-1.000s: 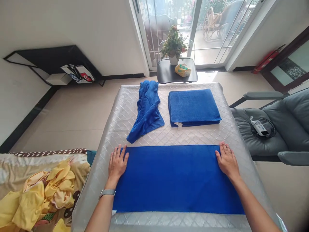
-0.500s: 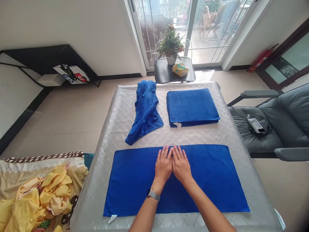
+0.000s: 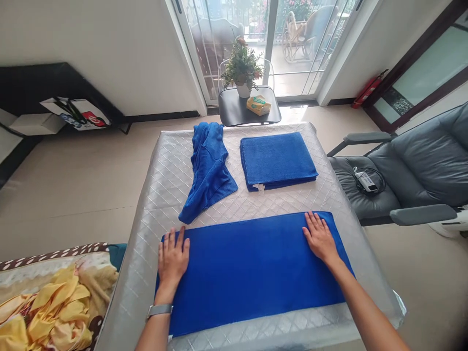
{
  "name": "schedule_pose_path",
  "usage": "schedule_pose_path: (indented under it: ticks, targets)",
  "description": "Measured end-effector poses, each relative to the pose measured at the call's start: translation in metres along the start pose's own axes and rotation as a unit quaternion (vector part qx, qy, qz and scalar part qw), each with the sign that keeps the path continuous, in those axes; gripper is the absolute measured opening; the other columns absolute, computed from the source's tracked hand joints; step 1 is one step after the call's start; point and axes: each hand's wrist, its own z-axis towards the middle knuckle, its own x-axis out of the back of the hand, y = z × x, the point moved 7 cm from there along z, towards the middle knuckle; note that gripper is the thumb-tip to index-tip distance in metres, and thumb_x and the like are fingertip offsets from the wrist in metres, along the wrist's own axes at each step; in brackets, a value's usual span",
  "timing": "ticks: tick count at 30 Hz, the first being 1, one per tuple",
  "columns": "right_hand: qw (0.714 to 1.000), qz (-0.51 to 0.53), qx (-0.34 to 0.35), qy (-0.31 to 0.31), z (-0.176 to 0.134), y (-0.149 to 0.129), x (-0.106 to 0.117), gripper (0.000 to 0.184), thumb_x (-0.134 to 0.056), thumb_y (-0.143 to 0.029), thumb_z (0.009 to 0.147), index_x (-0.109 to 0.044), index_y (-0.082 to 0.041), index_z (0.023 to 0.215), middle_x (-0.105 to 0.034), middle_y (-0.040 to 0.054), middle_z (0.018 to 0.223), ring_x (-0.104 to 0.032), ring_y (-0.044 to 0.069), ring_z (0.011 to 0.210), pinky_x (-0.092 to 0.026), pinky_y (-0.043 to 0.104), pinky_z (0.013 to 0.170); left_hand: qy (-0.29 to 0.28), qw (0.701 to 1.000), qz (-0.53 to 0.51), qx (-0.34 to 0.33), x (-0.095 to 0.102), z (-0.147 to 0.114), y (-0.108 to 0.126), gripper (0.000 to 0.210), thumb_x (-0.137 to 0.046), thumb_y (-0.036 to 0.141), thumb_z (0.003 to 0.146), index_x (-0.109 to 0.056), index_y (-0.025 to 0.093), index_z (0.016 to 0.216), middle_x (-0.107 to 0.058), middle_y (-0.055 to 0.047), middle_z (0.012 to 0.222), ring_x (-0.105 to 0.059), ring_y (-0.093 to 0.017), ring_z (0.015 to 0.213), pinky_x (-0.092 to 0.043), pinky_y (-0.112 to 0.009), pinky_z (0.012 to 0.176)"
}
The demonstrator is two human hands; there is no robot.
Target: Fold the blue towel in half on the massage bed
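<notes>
A blue towel (image 3: 252,268) lies spread flat and wide along the near part of the table. My left hand (image 3: 173,257), with a grey-banded watch on its wrist, rests flat on the towel's far left corner, fingers stretched out. Near the far right corner, my right hand (image 3: 320,237) presses flat with its fingers a little apart. Beyond the towel, a crumpled blue towel (image 3: 209,170) lies on the left. To its right sits a neat stack of folded blue towels (image 3: 278,158) with a white label at its front edge.
A silvery quilted cover (image 3: 153,187) drapes the table. Yellow cloths (image 3: 54,307) are heaped at the lower left. On the right stands a grey armchair (image 3: 383,204) holding a white device with a cable. A black chair (image 3: 228,112) beyond the table bears a potted plant and tissue pack.
My hands have slid apart from the middle of the towel, the left to its left end, the right to its right end. The view has turned slightly right.
</notes>
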Motion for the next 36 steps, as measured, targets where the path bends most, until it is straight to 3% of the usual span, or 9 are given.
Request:
schedule_pose_path:
  ticks: [4,8,11,13,17,20,25,33,36]
  targets:
    - [0.998,-0.027,-0.064,-0.003,0.000,0.054,0.001,0.062,-0.026,-0.037,0.104,-0.019,-0.018,0.162,-0.032,0.0075,0.164,-0.025,0.023,0.152,-0.025,0.049,0.123,0.000,1.000,-0.009,0.022,0.001,0.004,-0.025,0.057,-0.026,0.045,0.104,-0.039,0.022,0.155,-0.029,-0.014,0.165,-0.024,-0.034,0.152,-0.024,-0.060,0.120]
    - [0.995,-0.018,-0.098,0.022,0.000,0.050,0.017,0.061,-0.023,-0.036,0.104,-0.026,-0.012,0.160,-0.037,0.0119,0.161,-0.027,0.026,0.151,-0.025,0.052,0.122,0.028,0.999,-0.023,0.017,0.011,0.001,-0.019,0.057,-0.025,0.042,0.105,-0.041,0.018,0.154,-0.029,-0.015,0.165,-0.022,-0.033,0.153,-0.019,-0.061,0.121]
    - [0.993,0.002,-0.088,0.074,-0.001,-0.009,0.035,0.060,-0.025,-0.033,0.104,-0.024,-0.012,0.161,-0.036,0.0137,0.161,-0.024,0.027,0.153,-0.024,0.053,0.123,0.091,0.994,-0.055,0.016,0.026,-0.010,0.007,0.057,-0.028,0.037,0.104,-0.038,0.012,0.154,-0.027,-0.018,0.165,-0.019,-0.034,0.154,-0.017,-0.063,0.122]
    - [0.997,0.028,-0.014,0.071,0.000,-0.075,0.038,0.060,-0.029,-0.029,0.104,-0.022,-0.014,0.162,-0.035,0.0120,0.162,-0.023,0.025,0.153,-0.021,0.051,0.124,0.102,0.991,-0.085,-0.023,0.028,-0.021,0.048,0.055,-0.030,0.034,0.104,-0.040,0.012,0.153,-0.032,-0.017,0.163,-0.021,-0.032,0.153,-0.018,-0.062,0.123]
    - [0.987,0.096,0.128,0.026,0.006,-0.195,0.022,0.061,-0.035,-0.024,0.102,-0.024,-0.017,0.161,-0.030,0.0069,0.164,-0.021,0.023,0.153,-0.020,0.048,0.125,0.006,0.973,-0.122,-0.194,0.002,-0.037,0.168,0.049,-0.036,0.030,0.104,-0.044,0.023,0.152,-0.044,-0.009,0.158,-0.030,-0.025,0.151,-0.023,-0.052,0.125]
    - [0.984,0.120,0.132,0.013,0.010,-0.223,0.004,0.062,-0.037,-0.020,0.100,-0.024,-0.016,0.161,-0.029,0.0087,0.164,-0.023,0.025,0.153,-0.024,0.049,0.124,-0.021,0.965,-0.119,-0.231,-0.017,-0.037,0.222,0.052,-0.038,0.031,0.104,-0.038,0.022,0.155,-0.040,-0.008,0.160,-0.029,-0.025,0.151,-0.025,-0.050,0.124]
    - [0.988,0.099,0.114,0.023,0.005,-0.169,-0.003,0.062,-0.039,-0.032,0.103,-0.021,-0.016,0.162,-0.030,0.0084,0.163,-0.023,0.026,0.153,-0.020,0.049,0.124,-0.032,0.978,-0.062,-0.198,-0.023,-0.032,0.207,0.053,-0.038,0.039,0.104,-0.038,0.026,0.156,-0.034,-0.008,0.163,-0.026,-0.026,0.152,-0.024,-0.051,0.124]
    - [0.999,-0.005,-0.006,0.034,-0.011,0.028,0.007,0.060,-0.027,-0.037,0.106,-0.025,-0.012,0.160,-0.034,0.0117,0.162,-0.026,0.026,0.152,-0.022,0.048,0.123,-0.021,0.998,0.009,-0.051,-0.011,-0.023,0.068,0.057,-0.028,0.044,0.105,-0.035,0.022,0.157,-0.024,-0.011,0.167,-0.020,-0.029,0.154,-0.020,-0.056,0.123]
    - [0.999,-0.019,-0.033,0.027,-0.011,0.069,0.007,0.061,-0.024,-0.037,0.106,-0.023,-0.011,0.161,-0.034,0.0127,0.162,-0.028,0.024,0.151,-0.025,0.046,0.122,-0.029,0.999,0.008,-0.018,-0.007,-0.017,0.026,0.059,-0.027,0.045,0.105,-0.033,0.021,0.158,-0.021,-0.011,0.168,-0.019,-0.030,0.154,-0.019,-0.057,0.123]
